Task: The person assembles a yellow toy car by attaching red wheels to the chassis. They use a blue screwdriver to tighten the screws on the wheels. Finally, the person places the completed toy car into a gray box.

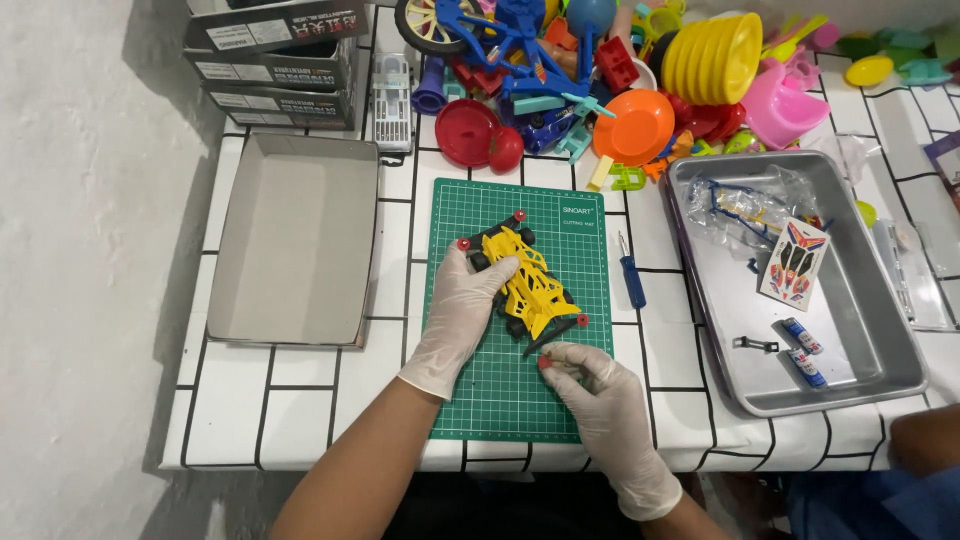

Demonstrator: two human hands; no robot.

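Note:
A small yellow toy race car (528, 283) with black wheels and red corner rollers lies on a green cutting mat (520, 390). My left hand (462, 305), in a white glove, rests on the car's left side and holds it down. My right hand (592, 380), also gloved, pinches the car's rear bumper near a red roller at the back end. Both hands touch the car.
A blue screwdriver (631, 276) lies right of the mat. A metal tray (880, 330) holds a sticker sheet (794, 262), plastic bags and small batteries (803, 350). An open cardboard box lid (296, 236) sits left. Colourful plastic toys (640, 70) crowd the back edge.

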